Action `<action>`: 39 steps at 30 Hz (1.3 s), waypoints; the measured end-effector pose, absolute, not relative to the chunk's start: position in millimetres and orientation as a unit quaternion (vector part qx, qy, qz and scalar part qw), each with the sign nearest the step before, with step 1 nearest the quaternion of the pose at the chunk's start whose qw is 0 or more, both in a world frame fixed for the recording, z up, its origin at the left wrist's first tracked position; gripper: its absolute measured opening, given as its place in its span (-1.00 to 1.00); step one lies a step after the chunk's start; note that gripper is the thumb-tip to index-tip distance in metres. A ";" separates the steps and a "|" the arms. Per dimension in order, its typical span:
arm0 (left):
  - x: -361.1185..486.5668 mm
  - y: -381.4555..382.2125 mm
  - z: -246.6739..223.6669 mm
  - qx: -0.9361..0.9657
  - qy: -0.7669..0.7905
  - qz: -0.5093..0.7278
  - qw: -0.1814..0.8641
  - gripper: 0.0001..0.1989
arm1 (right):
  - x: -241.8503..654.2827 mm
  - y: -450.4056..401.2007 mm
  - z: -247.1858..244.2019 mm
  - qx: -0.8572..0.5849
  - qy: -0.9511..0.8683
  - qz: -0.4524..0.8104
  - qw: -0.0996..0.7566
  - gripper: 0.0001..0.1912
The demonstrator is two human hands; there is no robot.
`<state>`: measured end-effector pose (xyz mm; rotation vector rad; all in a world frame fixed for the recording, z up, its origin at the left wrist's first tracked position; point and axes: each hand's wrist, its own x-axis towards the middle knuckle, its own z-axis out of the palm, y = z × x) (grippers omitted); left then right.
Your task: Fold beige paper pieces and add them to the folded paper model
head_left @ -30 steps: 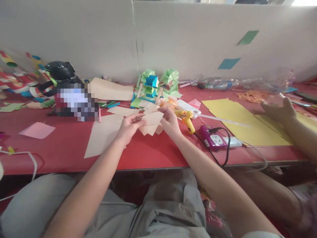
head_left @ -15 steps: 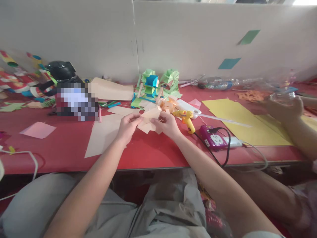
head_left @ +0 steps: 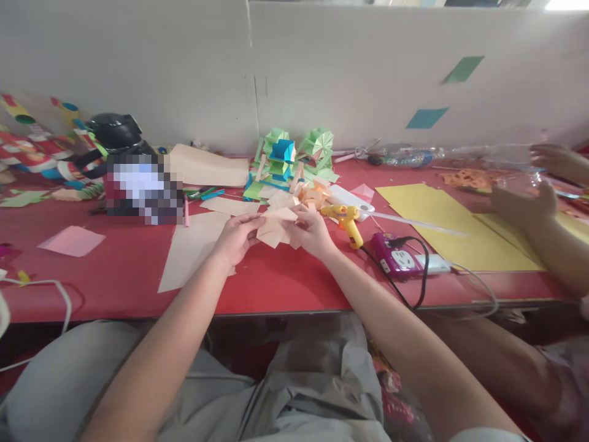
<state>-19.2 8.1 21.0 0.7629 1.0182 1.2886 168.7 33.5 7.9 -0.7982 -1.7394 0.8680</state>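
A folded piece of cream paper point(head_left: 275, 228) is held up between both hands over the red table point(head_left: 280, 285). My left hand point(head_left: 239, 236) pinches its left edge, thumb on top. My right hand point(head_left: 313, 230) is closed on its right side, the fingers partly hidden by the paper. Just behind lie orange folded papers point(head_left: 315, 193). A yellow glue gun point(head_left: 347, 222) rests right of my right hand. Flat cream sheets point(head_left: 193, 242) lie beside and beneath my left hand.
Green and blue folded paper figures point(head_left: 282, 150) stand at the back. A purple power strip point(head_left: 398, 255) with cables and yellow sheets point(head_left: 442, 227) are on the right. Another person's hands point(head_left: 529, 205) are at far right, near plastic bottles point(head_left: 409, 156).
The cream paper has tilted and shifted slightly in my hands, and my right fingers have changed position on it. At far right, the other person's hands have moved apart.
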 end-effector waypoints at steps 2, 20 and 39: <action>-19.6 8.6 21.1 0.317 0.437 0.560 0.628 -0.78 | 168.8 34.0 7.0 -0.318 -0.717 0.367 0.500 -0.77; -17.3 8.0 24.1 0.316 0.427 0.578 0.620 -0.78 | 168.5 39.8 0.0 -0.255 -0.754 0.345 0.497 -0.79; -16.5 9.4 16.7 0.358 0.429 0.609 0.563 -0.69 | 170.5 38.6 2.2 -0.346 -0.625 0.466 0.522 -0.64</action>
